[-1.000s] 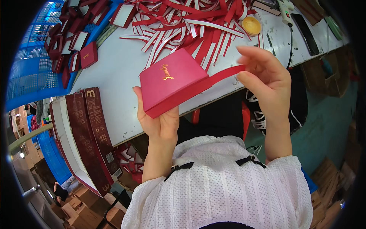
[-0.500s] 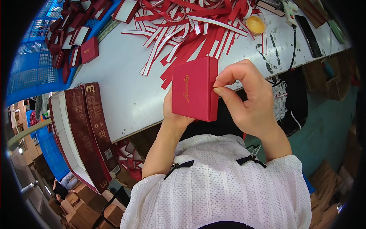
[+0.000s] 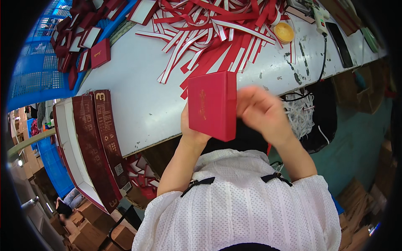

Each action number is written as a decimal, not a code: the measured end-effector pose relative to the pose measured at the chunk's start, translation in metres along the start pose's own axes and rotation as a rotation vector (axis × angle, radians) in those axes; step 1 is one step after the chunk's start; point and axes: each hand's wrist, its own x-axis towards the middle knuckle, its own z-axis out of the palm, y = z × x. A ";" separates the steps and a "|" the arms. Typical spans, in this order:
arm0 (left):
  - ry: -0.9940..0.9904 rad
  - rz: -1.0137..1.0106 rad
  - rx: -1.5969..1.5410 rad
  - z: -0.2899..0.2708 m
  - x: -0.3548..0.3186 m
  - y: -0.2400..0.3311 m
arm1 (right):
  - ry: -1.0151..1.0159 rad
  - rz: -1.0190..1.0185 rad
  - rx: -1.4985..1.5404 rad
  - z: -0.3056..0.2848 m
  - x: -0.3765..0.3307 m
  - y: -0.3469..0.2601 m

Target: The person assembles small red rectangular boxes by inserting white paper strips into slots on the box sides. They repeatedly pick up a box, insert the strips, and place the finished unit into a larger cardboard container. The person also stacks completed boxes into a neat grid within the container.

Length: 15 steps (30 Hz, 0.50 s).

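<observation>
A flat red gift box (image 3: 210,104) with gold lettering on its face is held upright in front of me, over the table's near edge. My left hand (image 3: 190,129) grips it from behind and below; most of its fingers are hidden by the box. My right hand (image 3: 263,112) is beside the box's right side, smeared by motion, with its fingers bent. Whether it touches the box or pinches anything cannot be made out. Beyond the box, a heap of red and white ribbon strips (image 3: 224,37) lies on the white table (image 3: 138,100).
A blue plastic basket (image 3: 39,81) at the far left bears many red boxes (image 3: 100,53). An open dark-red carton (image 3: 86,150) stands left. Towards the right are a yellow round tub (image 3: 284,32), a power strip (image 3: 320,21) and a black phone (image 3: 339,44). White scraps (image 3: 300,115) sit below the table.
The right thumb and finger were pinched at the box's right side; now that hand is lower and blurred. The box has dropped slightly and turned a little, still in the left hand.
</observation>
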 end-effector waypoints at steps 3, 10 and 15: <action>0.113 0.055 0.259 -0.008 -0.003 0.006 | 0.015 0.116 0.000 0.014 0.000 0.009; 0.068 0.453 1.724 0.018 -0.011 0.024 | -0.222 -0.098 -0.825 0.014 0.017 0.016; 0.166 0.131 1.293 0.013 -0.033 0.037 | -0.197 -0.117 -0.811 0.014 0.036 0.014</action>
